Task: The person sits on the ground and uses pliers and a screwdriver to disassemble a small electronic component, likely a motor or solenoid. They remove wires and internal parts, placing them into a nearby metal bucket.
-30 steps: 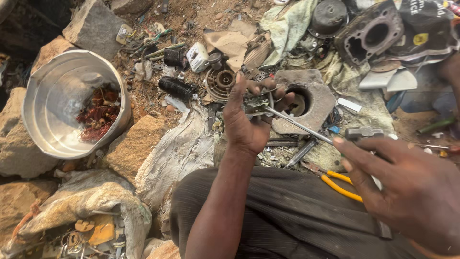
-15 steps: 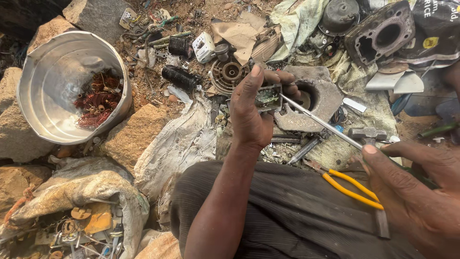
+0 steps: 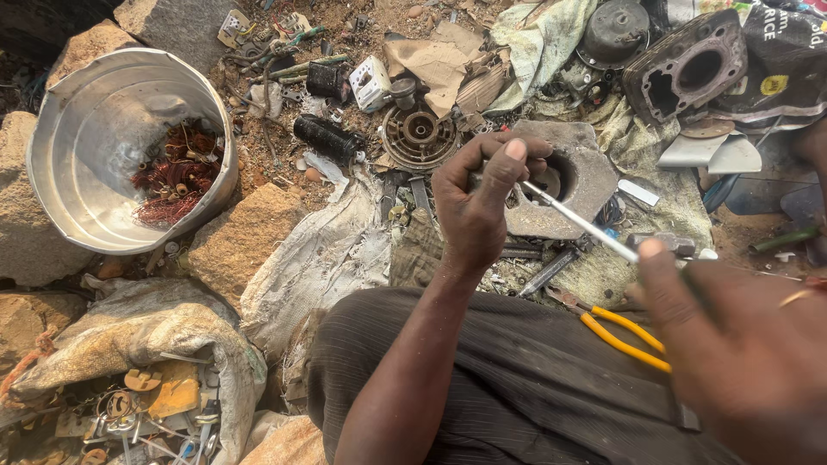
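Left hand [image 3: 478, 202] gripped a small metal part, largely hidden; right hand [image 3: 732, 353] held a thin metal rod [image 3: 579, 223] reaching into that grip, above yellow-handled pliers [image 3: 624, 331].
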`<state>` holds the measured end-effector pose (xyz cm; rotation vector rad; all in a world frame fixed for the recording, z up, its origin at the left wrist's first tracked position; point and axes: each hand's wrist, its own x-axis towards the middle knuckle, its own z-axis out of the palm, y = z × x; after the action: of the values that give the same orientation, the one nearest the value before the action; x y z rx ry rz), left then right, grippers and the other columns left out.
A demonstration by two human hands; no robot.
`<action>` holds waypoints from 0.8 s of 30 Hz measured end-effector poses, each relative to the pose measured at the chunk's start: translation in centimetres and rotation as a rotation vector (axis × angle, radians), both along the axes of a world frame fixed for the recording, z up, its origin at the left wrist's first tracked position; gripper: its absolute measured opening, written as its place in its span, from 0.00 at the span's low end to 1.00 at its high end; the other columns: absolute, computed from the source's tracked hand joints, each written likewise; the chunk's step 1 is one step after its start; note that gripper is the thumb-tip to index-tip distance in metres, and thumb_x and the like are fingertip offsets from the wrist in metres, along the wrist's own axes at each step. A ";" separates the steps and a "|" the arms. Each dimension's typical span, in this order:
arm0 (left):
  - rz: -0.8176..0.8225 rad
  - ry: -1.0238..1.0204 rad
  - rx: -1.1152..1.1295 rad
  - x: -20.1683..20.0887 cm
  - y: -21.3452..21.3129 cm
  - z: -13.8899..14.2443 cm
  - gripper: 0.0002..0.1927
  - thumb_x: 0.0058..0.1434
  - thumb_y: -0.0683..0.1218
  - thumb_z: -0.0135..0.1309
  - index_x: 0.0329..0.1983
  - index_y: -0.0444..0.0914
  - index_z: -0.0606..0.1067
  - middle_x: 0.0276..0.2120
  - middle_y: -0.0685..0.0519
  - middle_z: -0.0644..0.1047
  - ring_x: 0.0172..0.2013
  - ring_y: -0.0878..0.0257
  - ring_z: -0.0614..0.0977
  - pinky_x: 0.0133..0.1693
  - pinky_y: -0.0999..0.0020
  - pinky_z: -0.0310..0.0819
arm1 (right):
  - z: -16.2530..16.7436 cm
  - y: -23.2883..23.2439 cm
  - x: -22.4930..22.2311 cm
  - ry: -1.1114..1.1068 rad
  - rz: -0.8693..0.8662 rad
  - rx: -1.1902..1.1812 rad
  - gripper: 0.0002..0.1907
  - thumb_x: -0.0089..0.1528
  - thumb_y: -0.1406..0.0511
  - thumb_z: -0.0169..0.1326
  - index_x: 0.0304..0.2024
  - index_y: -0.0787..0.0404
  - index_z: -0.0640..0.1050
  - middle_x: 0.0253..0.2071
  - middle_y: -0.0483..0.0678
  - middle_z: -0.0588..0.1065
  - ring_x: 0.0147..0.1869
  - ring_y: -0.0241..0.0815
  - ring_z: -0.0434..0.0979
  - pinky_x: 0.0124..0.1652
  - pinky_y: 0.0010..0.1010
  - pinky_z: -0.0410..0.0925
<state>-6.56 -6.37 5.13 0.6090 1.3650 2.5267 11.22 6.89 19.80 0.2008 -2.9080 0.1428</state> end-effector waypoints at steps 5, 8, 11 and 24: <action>-0.095 -0.212 0.225 -0.7 -0.8 0.1 0.08 0.68 0.45 0.56 0.32 0.39 0.75 0.38 0.43 0.83 0.36 0.59 0.86 0.44 0.59 0.85 | -2.7 2.4 -0.5 -0.044 -0.113 -0.132 0.18 0.60 0.62 0.62 0.53 0.59 0.82 0.29 0.54 0.79 0.26 0.44 0.78 0.27 0.35 0.69; -0.170 -0.333 0.325 -0.7 -1.3 0.5 0.09 0.68 0.44 0.55 0.31 0.38 0.74 0.38 0.42 0.83 0.36 0.57 0.85 0.45 0.56 0.85 | -3.8 4.7 -0.9 -0.238 -0.314 -0.297 0.16 0.61 0.60 0.64 0.50 0.57 0.83 0.28 0.52 0.80 0.28 0.43 0.78 0.27 0.33 0.71; -0.300 -0.487 0.496 -0.5 -1.2 1.0 0.10 0.67 0.44 0.55 0.29 0.39 0.73 0.37 0.43 0.82 0.35 0.55 0.86 0.44 0.52 0.86 | -4.1 6.2 -1.6 -0.254 -0.149 -0.446 0.15 0.63 0.62 0.61 0.51 0.60 0.83 0.33 0.54 0.81 0.35 0.43 0.78 0.31 0.35 0.72; -0.110 -0.230 0.243 -0.4 -0.4 1.0 0.13 0.74 0.49 0.54 0.41 0.33 0.78 0.37 0.41 0.82 0.36 0.55 0.85 0.44 0.56 0.84 | -2.8 2.3 1.1 0.037 -0.143 -0.188 0.22 0.56 0.67 0.65 0.53 0.64 0.80 0.33 0.58 0.79 0.29 0.47 0.80 0.28 0.36 0.72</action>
<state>-6.94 -6.76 6.17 0.4045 0.9307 2.5960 12.30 9.16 17.00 -0.0350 -2.8380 0.3812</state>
